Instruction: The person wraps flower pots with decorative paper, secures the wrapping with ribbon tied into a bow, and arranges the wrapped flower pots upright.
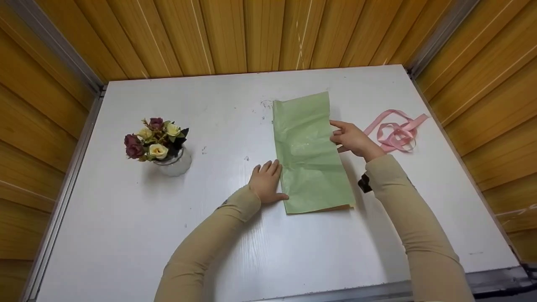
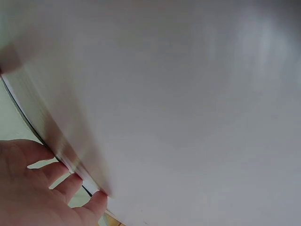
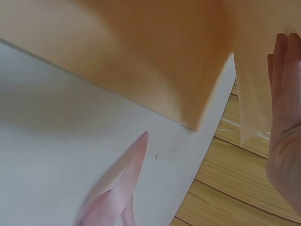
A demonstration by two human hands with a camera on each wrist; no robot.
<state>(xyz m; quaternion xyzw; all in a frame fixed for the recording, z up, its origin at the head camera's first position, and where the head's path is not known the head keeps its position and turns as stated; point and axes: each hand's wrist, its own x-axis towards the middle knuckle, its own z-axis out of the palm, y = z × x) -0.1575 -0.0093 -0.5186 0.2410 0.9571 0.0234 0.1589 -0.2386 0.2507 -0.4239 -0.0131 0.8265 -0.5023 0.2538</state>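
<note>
I have the left hand [image 1: 266, 184] grasping nothing, its fingers spread along the left edge of the paper [image 1: 312, 155] and its thumb touching that edge nearer the person. The right hand [image 1: 354, 138] is at the paper's right edge, also unclenched: my right wrist view shows straight fingers against the orange side.

The paper lies folded, green side up, right of the middle of the table [image 1: 105, 218]. Its right side stands a little off the white top, and orange shows at the near right corner.

I see the ribbon [image 1: 398, 136], pink and loosely looped, beyond the right hand. Well over to the left, I see the vase [image 1: 174, 166] upright, holding red and cream flowers [image 1: 158, 151]. Wood-look walls [image 1: 264, 33] surround the table's far part.
</note>
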